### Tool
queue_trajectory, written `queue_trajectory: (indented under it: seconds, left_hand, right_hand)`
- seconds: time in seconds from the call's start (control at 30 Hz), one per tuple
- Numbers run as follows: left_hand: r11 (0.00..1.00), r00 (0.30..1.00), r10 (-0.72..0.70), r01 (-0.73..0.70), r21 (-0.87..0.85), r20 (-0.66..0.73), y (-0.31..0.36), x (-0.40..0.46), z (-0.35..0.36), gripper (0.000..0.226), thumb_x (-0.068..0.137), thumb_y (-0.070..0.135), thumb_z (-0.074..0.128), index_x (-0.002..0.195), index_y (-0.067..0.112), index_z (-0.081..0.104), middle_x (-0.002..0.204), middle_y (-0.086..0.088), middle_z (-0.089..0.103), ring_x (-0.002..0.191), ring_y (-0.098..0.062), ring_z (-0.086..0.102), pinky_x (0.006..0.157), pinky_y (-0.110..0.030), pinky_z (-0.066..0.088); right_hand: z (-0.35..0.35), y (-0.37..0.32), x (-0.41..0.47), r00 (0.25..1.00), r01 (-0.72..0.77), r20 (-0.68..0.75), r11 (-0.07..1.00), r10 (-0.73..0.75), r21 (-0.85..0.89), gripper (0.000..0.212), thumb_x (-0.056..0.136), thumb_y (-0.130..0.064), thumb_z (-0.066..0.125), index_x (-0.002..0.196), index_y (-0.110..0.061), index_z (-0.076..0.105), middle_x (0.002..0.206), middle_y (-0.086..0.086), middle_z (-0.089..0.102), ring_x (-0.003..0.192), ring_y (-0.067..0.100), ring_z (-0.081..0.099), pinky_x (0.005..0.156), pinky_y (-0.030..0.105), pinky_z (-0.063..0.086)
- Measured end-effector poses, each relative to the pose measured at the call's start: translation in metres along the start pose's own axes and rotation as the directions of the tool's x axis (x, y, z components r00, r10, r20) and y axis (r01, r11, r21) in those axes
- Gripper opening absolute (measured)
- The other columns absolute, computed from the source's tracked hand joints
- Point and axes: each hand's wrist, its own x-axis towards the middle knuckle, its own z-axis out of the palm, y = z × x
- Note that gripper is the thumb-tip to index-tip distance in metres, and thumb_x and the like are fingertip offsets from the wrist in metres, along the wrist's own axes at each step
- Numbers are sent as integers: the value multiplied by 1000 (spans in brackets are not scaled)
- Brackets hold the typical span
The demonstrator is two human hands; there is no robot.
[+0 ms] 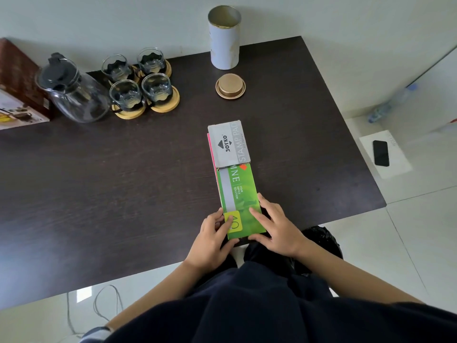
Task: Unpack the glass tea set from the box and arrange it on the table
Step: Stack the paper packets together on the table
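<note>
A glass teapot (pixel 74 95) with a black lid stands at the back left of the dark table (pixel 99 194). Beside it, several glass cups (pixel 138 78) sit on round wooden coasters. The tea set box (pixel 17 90) lies at the far left edge. Near the table's front edge lies a flat green box (pixel 239 191) with a grey stamp pad box (pixel 228 146) on its far end. My left hand (pixel 214 240) and my right hand (pixel 274 226) rest on the green box's near end, fingers spread over its top and edges.
A tall white canister (pixel 224 38) stands open at the back of the table, its gold lid (pixel 230 85) lying in front of it. On the floor to the right are a black phone (pixel 381 153) on white paper and a water bottle (pixel 390 105).
</note>
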Motion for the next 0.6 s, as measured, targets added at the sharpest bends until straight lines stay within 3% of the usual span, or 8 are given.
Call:
queue_trajectory:
  seconds: [0.27,0.6]
  left_hand:
    - [998,1000,31,-31,53,2,-4,1,-1,52,92,50,47,124,9,50,121,-14,40,114,-28,45,90,-38,51]
    - [996,998,-52,54,-71,29,0,6,-7,52,80,47,63,117,11,57,114,-8,45,121,-24,47,96,-32,45]
  right_hand:
    - [-7,8,2,997,29,75,999,-27,-22,64,88,-49,60,131,-2,51,149,24,27,119,33,45,91,47,51]
    - [-8,4,3,997,-50,67,994,44,96,65,85,-51,60,132,-7,50,152,9,19,127,23,34,100,42,42]
